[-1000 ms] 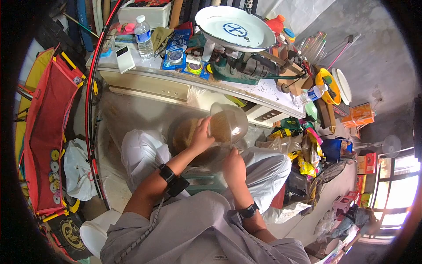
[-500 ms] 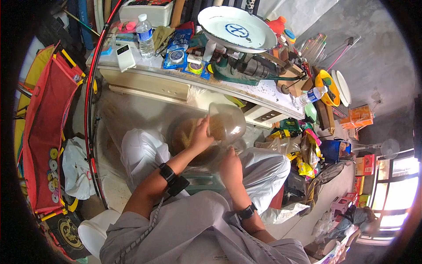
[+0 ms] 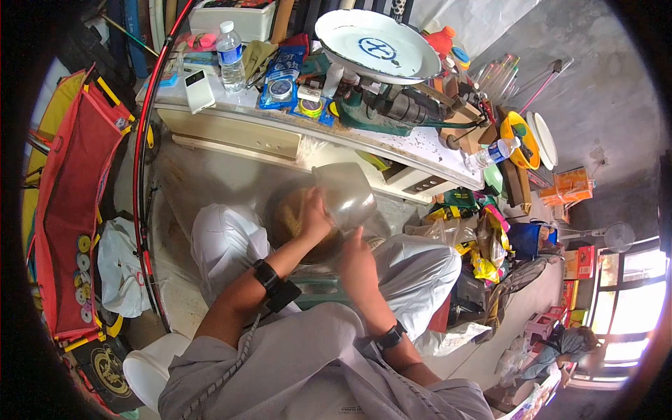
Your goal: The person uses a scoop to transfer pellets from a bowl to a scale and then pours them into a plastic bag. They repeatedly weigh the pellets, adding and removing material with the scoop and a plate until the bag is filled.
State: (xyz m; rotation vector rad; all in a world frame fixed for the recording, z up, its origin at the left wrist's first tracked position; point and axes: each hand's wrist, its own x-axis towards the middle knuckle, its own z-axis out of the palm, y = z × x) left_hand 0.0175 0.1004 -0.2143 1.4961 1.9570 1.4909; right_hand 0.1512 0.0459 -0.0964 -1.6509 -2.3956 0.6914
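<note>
Between my knees a large round basin (image 3: pixel 278 245) holds brown grainy material (image 3: pixel 288 214). Above its right side a smaller translucent bowl (image 3: pixel 350 192) is tilted over, its opening toward the basin. My left hand (image 3: pixel 316 217) has its fingers closed on the bowl's near left rim. At the bowl's lower edge, my right hand (image 3: pixel 357 262) is closed around the rim, somewhat blurred. The inside of the tilted bowl is mostly hidden.
Ahead stands a cluttered white table (image 3: pixel 245 105) with a phone (image 3: pixel 199 92), a water bottle (image 3: pixel 231 57) and an enamel basin (image 3: pixel 378 46). A red fabric holder (image 3: pixel 73 231) is at left. A person (image 3: pixel 570 346) is far right.
The translucent bowl has moved left and tipped further over the large basin. Both my hands have shifted slightly left with it, and the right one is a little higher.
</note>
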